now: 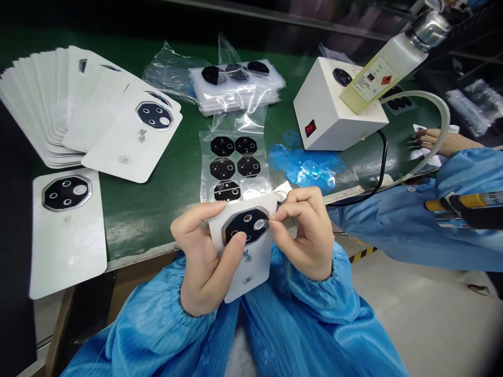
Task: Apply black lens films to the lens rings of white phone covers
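My left hand (206, 256) grips a white phone back cover (253, 277) by its left side, fingers behind and thumb on the front. The cover is tilted towards me over my lap. A black octagonal camera lens plate (251, 228) with a metal rim sits at its top, and the thumb tip rests on the plate's lower part. My right hand (304, 230) is pinched at the plate's right edge, beside its pale round spot. What lies between those fingertips is too small to tell. A white cloth or tissue (283, 191) shows just behind the right fingers.
A sheet of black lens plates (222, 168) lies ahead, with blue film pieces (310, 165) to its right. White covers (129, 141) fan out at left; another cover (70, 241) overhangs the edge. A white box (334, 110) carries a bottle (387, 70). A co-worker's hand (444, 142) is at right.
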### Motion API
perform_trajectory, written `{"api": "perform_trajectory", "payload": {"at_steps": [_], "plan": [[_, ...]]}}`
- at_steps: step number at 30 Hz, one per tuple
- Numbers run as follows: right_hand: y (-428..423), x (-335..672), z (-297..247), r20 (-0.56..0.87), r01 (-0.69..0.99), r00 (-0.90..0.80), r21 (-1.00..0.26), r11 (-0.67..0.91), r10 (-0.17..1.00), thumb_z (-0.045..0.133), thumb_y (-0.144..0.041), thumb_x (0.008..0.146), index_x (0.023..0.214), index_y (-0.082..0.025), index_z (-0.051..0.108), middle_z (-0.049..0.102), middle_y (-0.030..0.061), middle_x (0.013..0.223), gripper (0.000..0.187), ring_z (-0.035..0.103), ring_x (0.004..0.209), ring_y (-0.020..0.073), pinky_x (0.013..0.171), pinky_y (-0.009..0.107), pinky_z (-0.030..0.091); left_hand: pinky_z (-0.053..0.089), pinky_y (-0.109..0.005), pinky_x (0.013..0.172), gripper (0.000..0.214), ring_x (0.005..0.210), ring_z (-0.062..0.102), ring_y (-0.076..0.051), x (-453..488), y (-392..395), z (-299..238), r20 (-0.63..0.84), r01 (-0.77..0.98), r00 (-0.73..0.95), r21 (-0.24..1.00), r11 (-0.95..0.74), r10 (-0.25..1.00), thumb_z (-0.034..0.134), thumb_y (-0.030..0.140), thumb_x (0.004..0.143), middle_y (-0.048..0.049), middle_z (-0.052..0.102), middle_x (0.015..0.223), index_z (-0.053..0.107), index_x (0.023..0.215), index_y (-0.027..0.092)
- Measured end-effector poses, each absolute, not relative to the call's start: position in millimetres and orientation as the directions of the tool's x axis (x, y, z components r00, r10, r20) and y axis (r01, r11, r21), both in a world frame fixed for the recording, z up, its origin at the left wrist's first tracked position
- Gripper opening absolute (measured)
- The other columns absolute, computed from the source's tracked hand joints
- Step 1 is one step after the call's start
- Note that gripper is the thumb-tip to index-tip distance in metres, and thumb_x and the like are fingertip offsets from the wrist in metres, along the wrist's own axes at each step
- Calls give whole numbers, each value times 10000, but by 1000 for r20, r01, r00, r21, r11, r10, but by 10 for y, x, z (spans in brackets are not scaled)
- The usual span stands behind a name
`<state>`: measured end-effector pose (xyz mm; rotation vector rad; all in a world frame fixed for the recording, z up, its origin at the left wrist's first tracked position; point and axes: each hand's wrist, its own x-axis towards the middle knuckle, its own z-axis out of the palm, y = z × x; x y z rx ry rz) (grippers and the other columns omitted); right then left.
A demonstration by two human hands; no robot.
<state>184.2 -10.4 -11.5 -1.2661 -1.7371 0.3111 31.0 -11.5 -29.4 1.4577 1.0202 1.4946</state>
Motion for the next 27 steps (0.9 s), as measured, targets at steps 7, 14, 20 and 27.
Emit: {"api": "perform_trajectory", "payload": {"at_steps": [7, 14, 20, 27], "plan": [[-153, 1803, -165, 609, 722, -58, -522, 455, 791, 581, -118, 770, 840, -233, 523, 448, 4, 809, 147, 467, 716, 137, 603, 300, 413, 508, -340, 810, 476, 967, 558, -189, 343, -118, -287, 299, -75, -9, 951, -298, 954, 594, 67, 786, -49, 426, 1171, 488, 1201, 275], [-190, 1846, -187, 672, 593, -39, -581, 558, 740, 550, -83, 740, 872, -224, 553, 443, 20, 809, 192, 498, 705, 149, 566, 311, 455, 544, -331, 667, 428, 770, 648, -177, 344, -67, -268, 48, -371, 115, 928, -1, 992, 577, 94, 825, -21, 616, 970, 415, 1157, 310], [-164, 1842, -206, 595, 609, -2, -637, 473, 804, 618, -140, 768, 888, -218, 561, 486, 24, 830, 155, 498, 757, 150, 619, 305, 449, 550, -308, 636, 420, 789, 660, -177, 353, -59, -276, 3, -406, 142, 912, 56, 990, 556, 95, 842, -23, 632, 979, 398, 1160, 319], [-137, 1764, -197, 471, 585, 58, -731, 352, 880, 605, -139, 793, 815, -198, 548, 480, 9, 804, 86, 480, 709, 118, 588, 263, 438, 495, -368, 869, 518, 979, 607, -185, 351, -141, -414, 220, -159, 11, 964, -215, 976, 614, 66, 781, -49, 454, 1197, 433, 1217, 278]]}}
